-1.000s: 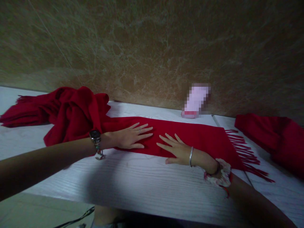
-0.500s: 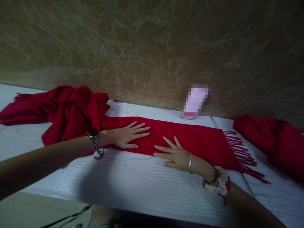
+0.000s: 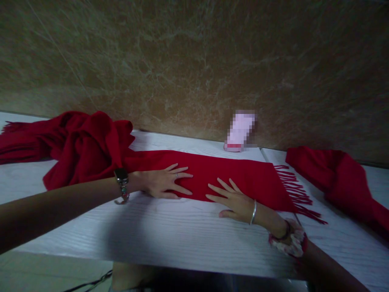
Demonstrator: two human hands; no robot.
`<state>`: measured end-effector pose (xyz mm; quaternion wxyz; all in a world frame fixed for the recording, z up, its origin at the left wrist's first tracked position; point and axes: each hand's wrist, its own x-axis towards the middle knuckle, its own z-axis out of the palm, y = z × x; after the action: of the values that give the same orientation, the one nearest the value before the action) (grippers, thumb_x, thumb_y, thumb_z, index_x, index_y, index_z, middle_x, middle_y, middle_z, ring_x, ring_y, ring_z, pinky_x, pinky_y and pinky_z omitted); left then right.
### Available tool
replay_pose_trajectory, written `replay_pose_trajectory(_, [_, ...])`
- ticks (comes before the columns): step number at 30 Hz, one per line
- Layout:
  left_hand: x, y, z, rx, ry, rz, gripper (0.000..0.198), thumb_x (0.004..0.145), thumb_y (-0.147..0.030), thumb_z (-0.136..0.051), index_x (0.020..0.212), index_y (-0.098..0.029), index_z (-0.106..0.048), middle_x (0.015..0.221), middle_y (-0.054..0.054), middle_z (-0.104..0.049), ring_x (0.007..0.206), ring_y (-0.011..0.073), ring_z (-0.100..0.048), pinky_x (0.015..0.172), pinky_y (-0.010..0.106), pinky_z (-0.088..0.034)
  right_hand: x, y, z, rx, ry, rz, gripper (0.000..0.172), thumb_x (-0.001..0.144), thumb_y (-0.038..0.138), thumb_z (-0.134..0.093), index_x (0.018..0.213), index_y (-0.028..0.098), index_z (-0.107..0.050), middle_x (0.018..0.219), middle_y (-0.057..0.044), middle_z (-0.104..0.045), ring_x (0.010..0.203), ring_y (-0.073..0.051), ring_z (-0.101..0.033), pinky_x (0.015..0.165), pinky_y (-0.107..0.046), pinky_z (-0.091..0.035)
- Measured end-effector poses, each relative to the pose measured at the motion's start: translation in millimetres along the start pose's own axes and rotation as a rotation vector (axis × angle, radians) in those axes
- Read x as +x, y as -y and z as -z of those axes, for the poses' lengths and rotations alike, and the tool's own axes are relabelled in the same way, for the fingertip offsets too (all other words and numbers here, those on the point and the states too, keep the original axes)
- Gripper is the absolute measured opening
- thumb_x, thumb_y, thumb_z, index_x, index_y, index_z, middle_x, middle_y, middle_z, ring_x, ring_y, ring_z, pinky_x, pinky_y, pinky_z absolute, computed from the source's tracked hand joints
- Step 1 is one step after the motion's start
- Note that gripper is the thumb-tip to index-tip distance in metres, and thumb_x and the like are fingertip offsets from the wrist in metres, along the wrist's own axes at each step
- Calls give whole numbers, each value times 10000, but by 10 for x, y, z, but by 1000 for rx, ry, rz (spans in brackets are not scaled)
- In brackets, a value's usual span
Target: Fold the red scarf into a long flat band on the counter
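A red fringed scarf point(image 3: 243, 178) lies stretched across the white table point(image 3: 170, 231), its fringe at the right end and its other end bunched in a heap point(image 3: 85, 150) at the left. My left hand point(image 3: 165, 182) rests flat on the scarf's near edge, fingers spread; a watch is on that wrist. My right hand point(image 3: 232, 198) lies flat beside it, fingers spread on the scarf's near edge, with a bangle and a scrunchie on the wrist.
A second red scarf point(image 3: 337, 182) lies crumpled at the right on the table. A small pink blurred object point(image 3: 238, 132) leans against the brown marbled wall point(image 3: 194, 65) behind the table. A dark cable point(image 3: 88, 284) runs on the floor below the table's front edge.
Both hands have slid slightly toward the scarf's near edge, the right hand a little to the right. The view has shifted, so the pink object and right scarf appear further left.
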<state>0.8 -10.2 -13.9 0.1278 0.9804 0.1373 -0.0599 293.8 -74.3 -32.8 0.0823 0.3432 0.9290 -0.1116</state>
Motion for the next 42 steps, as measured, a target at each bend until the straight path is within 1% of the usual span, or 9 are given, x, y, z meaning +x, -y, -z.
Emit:
replay_pose_trajectory(3, [122, 65, 20, 0, -126, -3, 393, 879, -299, -385, 1258, -255, -475, 1259, 105, -466, 1190, 249, -392, 1049, 458, -203, -10, -91, 66, -77, -106, -7, 519, 850, 419, -473, 1340, 308, -338, 1461, -84, -228, 1325, -336, -152, 977, -644, -194])
replay_pose_trajectory(6, [265, 99, -30, -6, -202, 40, 474, 876, -327, -373, 1329, -188, -370, 1330, 136, -397, 1240, 255, -332, 1051, 450, -209, -7, -177, 188, -158, -200, -64, 472, 868, 374, -454, 1322, 261, -387, 1448, -105, -259, 1314, -305, -222, 1001, -597, -212])
replay_pose_trajectory(11, [375, 57, -63, 22, -25, 2, 622, 868, -432, -375, 1403, -173, -193, 1476, 96, -159, 1352, 242, -84, 1089, 428, -74, -6, -216, 218, -143, -172, -55, 502, 876, 393, -426, 1352, 263, -329, 1454, -97, -245, 1317, -275, -228, 1000, -551, -270])
replay_pose_trajectory(16, [416, 60, 80, 78, 6, 121, 721, 861, -510, -353, 1404, -80, -156, 1475, 150, -85, 1356, 236, -33, 1090, 408, -49, 24, -263, 157, -170, -80, -283, 561, 836, 423, -494, 1341, 220, -358, 1428, -138, -287, 1289, -331, -274, 978, -592, -273])
replay_pose_trajectory(23, [392, 108, 23, 82, 50, 137, 732, 860, -529, -351, 1416, -113, -120, 1472, 126, -120, 1356, 219, -55, 1089, 402, -59, 187, -148, 248, -68, -46, -140, 626, 843, 490, -440, 1371, 189, -290, 1447, -123, -238, 1330, -286, -163, 1042, -526, -203])
replay_pose_trajectory(28, [362, 122, -35, 54, 27, 148, 772, 847, -557, -365, 1418, -109, -102, 1472, 123, -132, 1356, 218, -45, 1090, 390, -57, 278, 17, 148, -16, 26, 37, 531, 878, 439, -410, 1364, 262, -290, 1461, -107, -203, 1338, -283, -111, 1041, -568, -122])
replay_pose_trajectory(36, [314, 145, 43, 50, 76, 122, 766, 815, -559, -444, 1416, -182, -155, 1473, 103, -121, 1351, 264, -44, 1079, 461, -64, 183, -17, 234, 59, 94, 112, 400, 906, 423, -350, 1302, 375, -375, 1473, -40, -200, 1335, -327, -52, 1015, -620, -112])
replay_pose_trajectory(38, [270, 133, 61, 40, 92, 106, 696, 820, -542, -456, 1401, -247, -213, 1478, 90, -97, 1346, 295, -48, 1066, 505, -62, 178, -67, 189, 63, 27, 93, 405, 918, 408, -321, 1320, 365, -350, 1482, -25, -171, 1341, -302, -34, 1033, -585, -134])
replay_pose_trajectory(42, [140, 47, 70, 1, 146, 120, 529, 836, -516, -458, 1332, -403, -312, 1486, 33, -51, 1331, 360, -18, 1010, 618, -45, 179, -142, 7, -37, -142, -104, 476, 908, 397, -353, 1368, 314, -266, 1476, -60, -191, 1342, -309, -63, 1025, -593, -155])
